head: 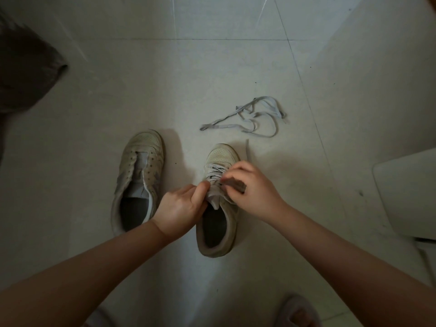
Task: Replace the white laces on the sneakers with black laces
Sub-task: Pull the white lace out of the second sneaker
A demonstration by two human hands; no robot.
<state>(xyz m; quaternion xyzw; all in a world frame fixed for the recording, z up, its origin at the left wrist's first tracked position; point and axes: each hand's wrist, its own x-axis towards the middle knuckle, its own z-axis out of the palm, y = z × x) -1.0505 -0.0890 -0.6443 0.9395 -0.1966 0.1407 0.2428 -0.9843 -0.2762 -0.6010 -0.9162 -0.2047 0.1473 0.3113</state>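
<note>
Fingers of the left hand (181, 206) are curled, thumb and forefinger pinching the tongue (213, 197) of the right-side sneaker (218, 208) near its top edge. Right hand (250, 185) has its fingers bent over the lacing area of the same shoe; it appears to pinch a strand of the white lace (213, 172), though motion blur at the fingertips makes the exact grip uncertain. That lace is threaded through the lower eyelets, with one loose end (246, 149) running up past the toe onto the floor (212, 79). Sneaker sits upright on pale tile, toe pointing away. Second sneaker (139, 180) stands just beside it to the left, unlaced, eyelets bare. A removed white lace (250, 118) lies in a loose tangle on the tile beyond the toes, apart from both shoes. Dark fabric (26, 74) at upper left edge.
</note>
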